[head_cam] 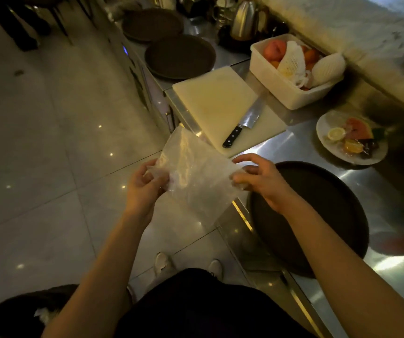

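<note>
A clear plastic bag (196,174) is being held up by both hands just in front of the cutting board (215,103), over the edge of the steel worktop (293,142) and the tiled floor (49,118). Its left side is being pinched between the curled fingers and thumb of the left hand (144,184). Its right edge is being gripped by the right hand (257,176), with the forefinger arched above the film. A black-handled knife (242,125) is being carried on the cutting board's right side, its blade pointing away from the person. Behind and to the right of the board, fruit is being stored in a white tub (291,98). Further right of the board, cut fruit is being displayed on a plate (376,157). Nearer the person than the board, a round dark tray (318,215) is being partly hidden by the right hand.
</note>
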Action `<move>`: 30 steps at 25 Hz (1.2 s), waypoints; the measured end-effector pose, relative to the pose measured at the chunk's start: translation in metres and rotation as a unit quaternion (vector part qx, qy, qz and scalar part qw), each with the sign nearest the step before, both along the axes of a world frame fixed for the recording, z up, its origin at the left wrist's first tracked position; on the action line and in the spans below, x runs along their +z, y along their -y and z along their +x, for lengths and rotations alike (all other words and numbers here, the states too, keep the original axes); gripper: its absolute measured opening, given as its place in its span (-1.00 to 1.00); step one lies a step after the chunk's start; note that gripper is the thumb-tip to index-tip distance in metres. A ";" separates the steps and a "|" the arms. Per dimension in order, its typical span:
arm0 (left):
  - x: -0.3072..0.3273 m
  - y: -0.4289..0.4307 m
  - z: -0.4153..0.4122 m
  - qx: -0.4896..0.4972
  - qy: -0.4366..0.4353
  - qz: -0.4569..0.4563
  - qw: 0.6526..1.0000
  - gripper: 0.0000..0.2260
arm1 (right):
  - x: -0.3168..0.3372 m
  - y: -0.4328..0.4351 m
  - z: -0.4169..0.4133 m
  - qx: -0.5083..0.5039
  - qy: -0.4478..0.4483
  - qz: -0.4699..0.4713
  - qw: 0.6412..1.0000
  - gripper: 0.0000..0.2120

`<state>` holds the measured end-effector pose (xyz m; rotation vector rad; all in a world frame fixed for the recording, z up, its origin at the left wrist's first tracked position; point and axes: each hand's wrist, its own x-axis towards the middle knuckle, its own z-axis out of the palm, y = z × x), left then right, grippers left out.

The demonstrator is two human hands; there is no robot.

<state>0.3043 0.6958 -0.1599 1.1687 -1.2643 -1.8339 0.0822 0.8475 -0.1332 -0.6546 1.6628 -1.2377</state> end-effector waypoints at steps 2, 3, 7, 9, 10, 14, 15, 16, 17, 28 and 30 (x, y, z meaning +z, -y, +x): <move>0.003 0.002 0.024 -0.004 0.033 -0.050 0.998 -0.65 | 0.006 0.012 0.021 0.116 -0.058 0.044 0.991 -0.66; 0.004 0.003 0.035 -0.006 0.044 -0.059 0.997 -0.62 | 0.009 0.020 0.034 0.152 -0.077 0.048 0.984 -0.66; 0.009 0.007 0.098 0.027 0.000 -0.004 1.000 -0.63 | 0.018 0.054 0.105 0.133 -0.078 -0.007 0.988 -0.75; 0.010 0.006 0.140 0.001 -0.007 0.038 0.999 -0.67 | 0.016 0.070 0.145 0.102 -0.035 -0.020 0.994 -0.74; 0.009 0.005 0.160 -0.022 0.000 0.040 0.999 -0.70 | 0.013 0.076 0.164 0.106 -0.024 -0.016 0.994 -0.73; 0.004 0.005 0.246 -0.004 0.021 0.017 1.000 -0.81 | 0.004 0.102 0.235 0.177 0.032 0.022 0.983 -0.78; 0.004 0.004 0.268 0.009 0.019 0.013 1.000 -0.80 | 0.004 0.109 0.251 0.195 0.049 0.028 0.979 -0.81; 0.003 0.002 0.286 0.020 0.011 0.012 1.000 -0.79 | 0.005 0.115 0.264 0.213 0.059 0.028 0.975 -0.83; 0.004 -0.001 0.305 0.037 0.004 0.008 0.999 -0.80 | 0.005 0.122 0.280 0.235 0.068 0.028 0.969 -0.83; 0.001 -0.052 0.464 0.247 -0.029 0.027 0.968 -0.72 | -0.004 0.174 0.442 0.410 -0.025 0.001 0.912 -0.60; -0.003 -0.063 0.478 0.259 -0.081 0.096 0.958 -0.75 | -0.004 0.180 0.465 0.446 -0.040 -0.009 0.894 -0.63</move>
